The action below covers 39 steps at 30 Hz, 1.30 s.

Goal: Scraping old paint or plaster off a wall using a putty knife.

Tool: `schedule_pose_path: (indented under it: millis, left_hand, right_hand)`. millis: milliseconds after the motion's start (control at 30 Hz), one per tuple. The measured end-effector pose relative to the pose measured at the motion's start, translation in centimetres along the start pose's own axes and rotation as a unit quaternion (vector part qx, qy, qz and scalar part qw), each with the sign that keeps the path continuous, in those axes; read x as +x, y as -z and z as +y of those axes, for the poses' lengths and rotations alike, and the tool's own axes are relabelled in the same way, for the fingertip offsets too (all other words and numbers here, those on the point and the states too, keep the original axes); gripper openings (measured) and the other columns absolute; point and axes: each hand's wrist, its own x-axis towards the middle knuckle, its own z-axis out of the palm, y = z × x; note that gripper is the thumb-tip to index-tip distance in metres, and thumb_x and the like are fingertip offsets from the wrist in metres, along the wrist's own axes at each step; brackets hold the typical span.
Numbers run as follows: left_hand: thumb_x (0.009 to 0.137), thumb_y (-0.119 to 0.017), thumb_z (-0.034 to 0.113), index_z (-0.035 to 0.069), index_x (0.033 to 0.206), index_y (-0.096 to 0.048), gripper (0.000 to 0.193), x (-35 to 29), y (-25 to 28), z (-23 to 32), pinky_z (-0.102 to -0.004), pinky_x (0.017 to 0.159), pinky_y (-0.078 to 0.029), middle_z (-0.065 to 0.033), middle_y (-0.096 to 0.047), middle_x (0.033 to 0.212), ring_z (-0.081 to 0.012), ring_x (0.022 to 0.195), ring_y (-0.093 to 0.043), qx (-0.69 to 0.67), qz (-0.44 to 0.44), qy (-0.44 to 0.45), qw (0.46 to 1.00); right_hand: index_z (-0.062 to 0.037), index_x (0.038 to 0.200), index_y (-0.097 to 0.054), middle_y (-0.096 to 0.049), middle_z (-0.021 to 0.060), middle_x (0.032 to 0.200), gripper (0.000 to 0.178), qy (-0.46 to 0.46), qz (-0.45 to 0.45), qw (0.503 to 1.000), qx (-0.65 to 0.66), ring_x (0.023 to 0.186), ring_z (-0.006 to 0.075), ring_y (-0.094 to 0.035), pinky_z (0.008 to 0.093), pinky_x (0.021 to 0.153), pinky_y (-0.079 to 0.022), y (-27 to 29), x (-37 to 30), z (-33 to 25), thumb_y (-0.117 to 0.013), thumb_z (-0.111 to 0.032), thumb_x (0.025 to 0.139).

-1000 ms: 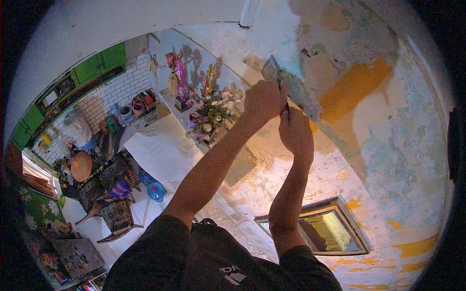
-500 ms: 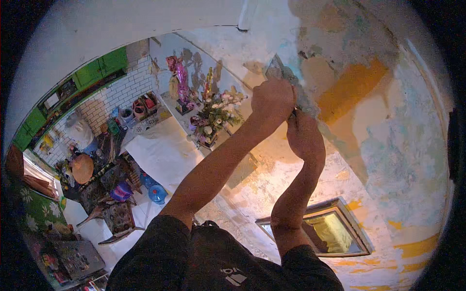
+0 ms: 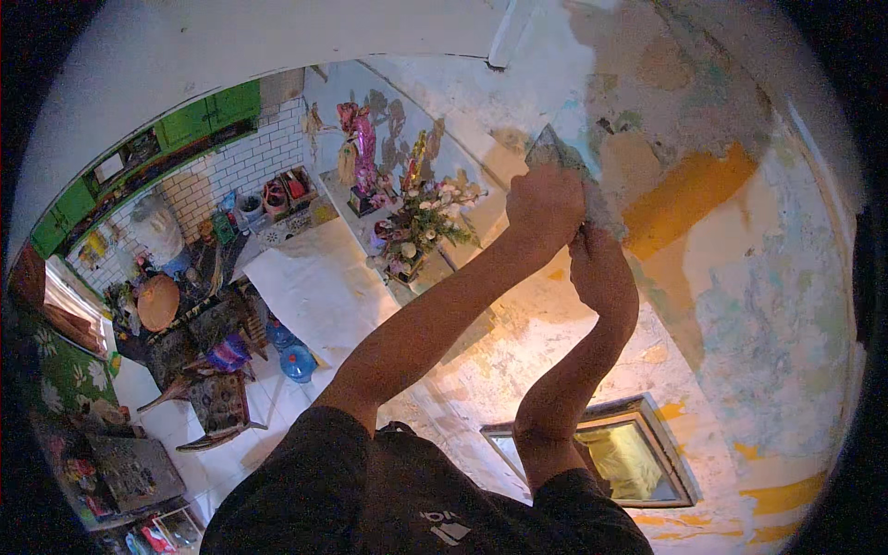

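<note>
Head view: pale lettering (image 3: 450,531) on dark shirt (image 3: 398,490), below flower pot (image 3: 405,273). Flower pot holds blooms (image 3: 427,222). Blue jug (image 3: 297,363) lower left of flower pot. Upper right of flower pot: left hand (image 3: 548,205), fingers closed around grey trowel (image 3: 552,151); right hand (image 3: 603,268) beside, grip hidden, cannot tell.

The hands (image 3: 548,205) have shifted right, nearer the orange patch (image 3: 694,199).

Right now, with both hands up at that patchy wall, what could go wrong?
The left hand grips the trowel close to its blade, so a slip might nick it. Loose bits from the wall could land on the flowers nearby. With the right hand raised too, tiring may weaken control.
</note>
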Motion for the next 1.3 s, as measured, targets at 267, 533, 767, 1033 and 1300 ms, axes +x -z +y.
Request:
schedule_pose_path:
  millis: [267,533,767,1033,1300]
  left_hand:
    - [0.082,-0.058,0.027,0.003,0.075,-0.068,0.027,0.4,-1.3,0.5,-0.0460,0.060,-0.054,-0.0168,-0.064,0.066,-0.0328,0.063,-0.066,-0.024,-0.041,0.009,0.999]
    - [0.079,-0.058,0.017,0.002,0.075,-0.070,0.019,1.7,-1.6,-0.7,-0.0409,0.060,-0.053,-0.0155,-0.065,0.068,-0.0291,0.071,-0.067,-0.001,-0.028,0.011,1.000]
    - [0.078,-0.060,0.018,0.003,0.077,-0.069,0.018,1.0,-1.5,0.4,-0.0411,0.059,-0.052,-0.0157,-0.065,0.073,-0.0291,0.068,-0.066,-0.026,0.013,0.030,0.999]
    - [0.086,-0.053,0.024,0.002,0.077,-0.068,0.028,1.6,-1.4,-0.3,-0.0422,0.061,-0.054,-0.0178,-0.066,0.076,-0.0302,0.073,-0.067,-0.051,-0.032,0.023,0.998]
    - [0.086,-0.053,0.027,0.001,0.082,-0.068,0.030,2.1,-0.7,-1.3,-0.0451,0.066,-0.054,-0.0195,-0.066,0.079,-0.0320,0.081,-0.067,-0.048,-0.067,0.048,0.995]
  right_hand:
    - [0.0004,0.107,-0.058,-0.061,0.0246,0.102,0.031,0.020,0.005,1.000,-0.002,0.101,0.0433,-0.056,0.0479,0.083,-0.046,-0.9,2.0,1.2,-0.043,-0.023,0.095]
    - [0.0005,0.111,-0.057,-0.061,0.0243,0.098,0.026,0.021,0.036,0.997,0.059,0.089,0.0386,-0.061,0.0448,0.078,-0.048,-0.1,1.4,1.2,-0.047,-0.014,0.092]
    - [0.0006,0.096,-0.066,-0.060,0.0113,0.063,0.021,0.040,0.172,0.975,0.135,0.056,0.0164,-0.055,0.0318,0.056,-0.044,-1.3,-1.0,1.4,-0.057,-0.016,0.087]
    - [0.0032,0.091,-0.065,-0.062,0.0208,0.071,0.021,-0.037,0.208,0.972,0.104,0.059,0.0230,-0.059,0.0377,0.061,-0.046,-1.7,0.4,-0.3,-0.057,-0.016,0.085]
    - [0.0040,0.089,-0.063,-0.062,0.0219,0.073,0.023,0.087,0.226,0.969,0.047,0.063,0.0334,-0.060,0.0397,0.064,-0.045,-1.9,0.6,-0.5,-0.056,-0.017,0.086]
